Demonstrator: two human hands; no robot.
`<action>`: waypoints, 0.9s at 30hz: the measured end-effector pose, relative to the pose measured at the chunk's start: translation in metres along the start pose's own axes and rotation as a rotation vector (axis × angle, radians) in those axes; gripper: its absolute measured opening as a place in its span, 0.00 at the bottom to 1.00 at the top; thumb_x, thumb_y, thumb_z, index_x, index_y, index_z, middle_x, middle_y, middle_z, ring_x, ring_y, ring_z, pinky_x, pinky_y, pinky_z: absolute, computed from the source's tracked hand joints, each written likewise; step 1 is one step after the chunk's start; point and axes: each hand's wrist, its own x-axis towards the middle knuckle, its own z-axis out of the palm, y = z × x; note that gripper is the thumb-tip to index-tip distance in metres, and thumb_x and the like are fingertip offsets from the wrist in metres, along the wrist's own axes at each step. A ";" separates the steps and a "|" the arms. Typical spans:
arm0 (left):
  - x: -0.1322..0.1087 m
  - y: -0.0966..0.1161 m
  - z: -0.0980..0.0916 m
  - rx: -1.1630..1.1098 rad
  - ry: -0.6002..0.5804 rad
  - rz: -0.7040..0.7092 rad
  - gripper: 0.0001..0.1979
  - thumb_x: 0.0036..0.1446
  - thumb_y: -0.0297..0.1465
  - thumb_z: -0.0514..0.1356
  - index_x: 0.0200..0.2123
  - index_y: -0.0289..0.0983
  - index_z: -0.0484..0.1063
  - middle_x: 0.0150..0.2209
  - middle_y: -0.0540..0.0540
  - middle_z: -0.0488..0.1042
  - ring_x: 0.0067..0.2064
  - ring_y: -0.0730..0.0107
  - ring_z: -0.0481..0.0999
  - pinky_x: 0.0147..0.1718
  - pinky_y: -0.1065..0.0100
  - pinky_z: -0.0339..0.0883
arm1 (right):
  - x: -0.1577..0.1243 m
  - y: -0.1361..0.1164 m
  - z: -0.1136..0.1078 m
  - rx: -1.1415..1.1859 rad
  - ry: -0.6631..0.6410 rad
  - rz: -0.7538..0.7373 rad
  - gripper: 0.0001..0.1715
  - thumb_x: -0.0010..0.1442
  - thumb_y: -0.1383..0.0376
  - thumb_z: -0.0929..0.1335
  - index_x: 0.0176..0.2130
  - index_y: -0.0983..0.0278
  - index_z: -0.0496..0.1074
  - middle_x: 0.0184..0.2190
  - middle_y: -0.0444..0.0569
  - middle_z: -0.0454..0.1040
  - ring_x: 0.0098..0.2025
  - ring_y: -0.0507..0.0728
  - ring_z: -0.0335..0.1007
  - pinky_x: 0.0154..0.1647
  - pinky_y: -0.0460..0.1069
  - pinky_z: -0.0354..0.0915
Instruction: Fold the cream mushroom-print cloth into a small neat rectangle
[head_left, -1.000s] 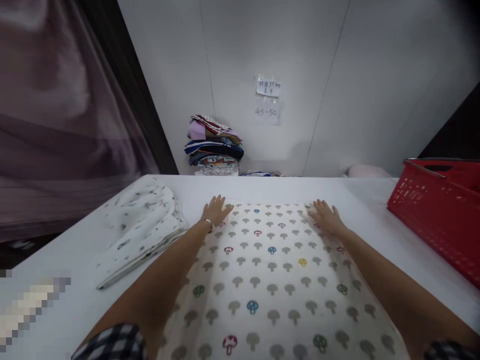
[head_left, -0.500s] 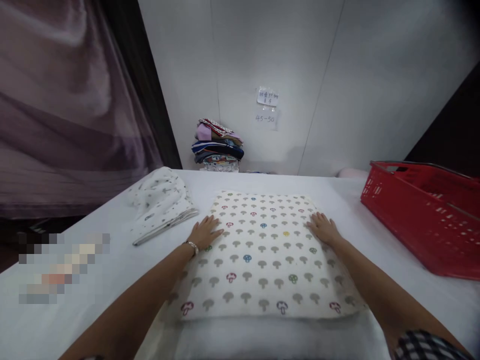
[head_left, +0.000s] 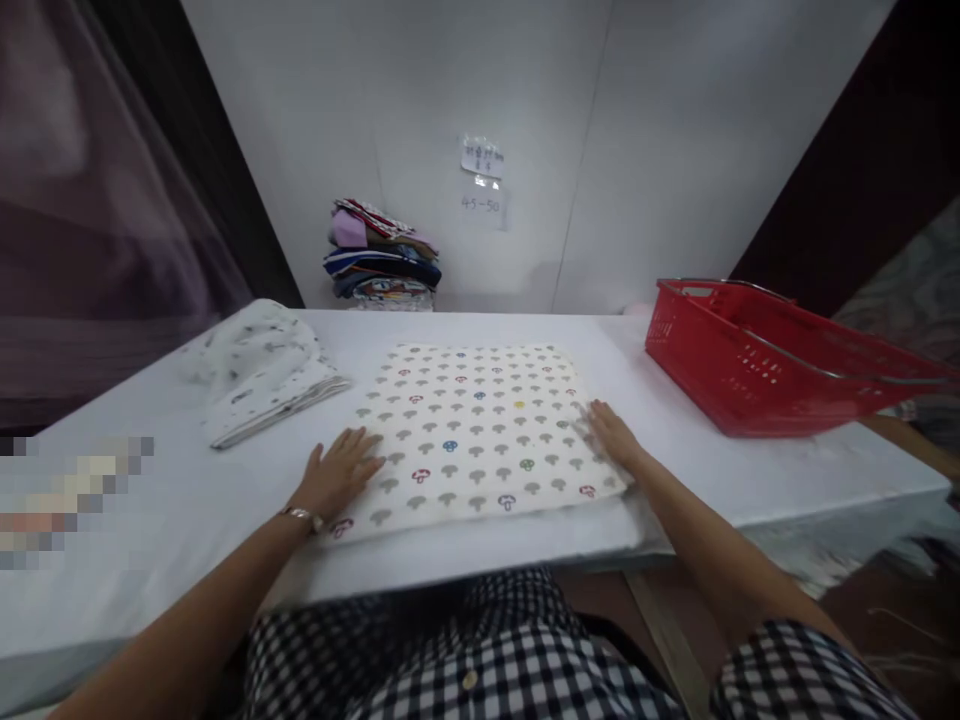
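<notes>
A folded white cloth printed with small mushrooms (head_left: 472,420) lies flat on the white table (head_left: 150,500) near its front edge. My left hand (head_left: 337,478) rests flat on the cloth's near left corner, fingers spread, a bracelet at the wrist. My right hand (head_left: 611,432) lies flat along the cloth's right edge with fingers stretched out. Neither hand holds anything.
A second folded white cloth with grey specks (head_left: 262,375) lies to the left. A red plastic basket (head_left: 750,360) stands at the table's right end. A stack of folded clothes (head_left: 382,258) sits against the back wall under two paper notes (head_left: 482,158).
Both hands have slid from the cloth's far corners back along its sides to the near part. The view has pulled back and now shows the table's front edge and my checked shirt.
</notes>
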 end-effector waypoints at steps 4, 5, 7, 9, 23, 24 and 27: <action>-0.043 -0.020 0.014 -0.027 0.050 0.038 0.24 0.60 0.39 0.43 0.58 0.44 0.60 0.64 0.45 0.53 0.66 0.57 0.45 0.59 0.42 0.42 | -0.039 0.017 -0.023 0.262 0.197 0.123 0.43 0.59 0.40 0.53 0.54 0.67 0.67 0.56 0.56 0.66 0.60 0.61 0.57 0.62 0.56 0.50; -0.054 -0.025 0.018 -0.046 0.051 0.022 0.25 0.60 0.40 0.42 0.58 0.42 0.59 0.64 0.44 0.53 0.66 0.58 0.45 0.59 0.42 0.42 | -0.050 0.021 -0.027 0.334 0.236 0.138 0.42 0.59 0.40 0.53 0.52 0.67 0.70 0.52 0.56 0.70 0.57 0.61 0.62 0.60 0.57 0.53; -0.072 -0.033 0.024 -0.093 0.076 0.019 0.28 0.59 0.43 0.40 0.58 0.40 0.59 0.63 0.44 0.53 0.65 0.59 0.47 0.60 0.46 0.45 | -0.071 0.028 -0.029 0.425 0.283 0.140 0.39 0.58 0.40 0.56 0.49 0.66 0.72 0.45 0.55 0.75 0.51 0.61 0.68 0.56 0.57 0.58; -0.084 -0.036 0.029 -0.140 0.128 0.075 0.31 0.57 0.47 0.42 0.57 0.38 0.60 0.63 0.43 0.54 0.65 0.59 0.50 0.61 0.52 0.48 | -0.089 0.033 -0.027 0.445 0.306 0.120 0.35 0.57 0.42 0.59 0.47 0.66 0.73 0.42 0.54 0.77 0.47 0.61 0.71 0.53 0.57 0.62; -0.099 -0.019 0.018 -0.254 0.263 0.036 0.26 0.51 0.43 0.44 0.54 0.54 0.62 0.53 0.55 0.70 0.57 0.61 0.64 0.61 0.59 0.53 | -0.116 0.029 -0.031 -0.203 0.064 -0.401 0.19 0.60 0.63 0.60 0.46 0.59 0.74 0.49 0.52 0.71 0.51 0.60 0.65 0.54 0.58 0.62; -0.098 -0.018 0.015 -0.241 0.269 0.033 0.26 0.51 0.43 0.44 0.53 0.52 0.63 0.52 0.52 0.71 0.57 0.60 0.65 0.61 0.59 0.53 | -0.115 0.028 -0.032 -0.243 0.061 -0.414 0.19 0.61 0.62 0.59 0.45 0.59 0.74 0.48 0.51 0.72 0.51 0.60 0.65 0.53 0.58 0.63; -0.099 -0.015 0.005 -0.198 0.270 -0.062 0.26 0.52 0.44 0.41 0.51 0.48 0.66 0.51 0.50 0.71 0.55 0.61 0.66 0.59 0.60 0.55 | -0.113 0.026 -0.033 -0.307 0.092 -0.438 0.19 0.63 0.61 0.58 0.44 0.59 0.75 0.47 0.51 0.73 0.50 0.59 0.66 0.52 0.58 0.64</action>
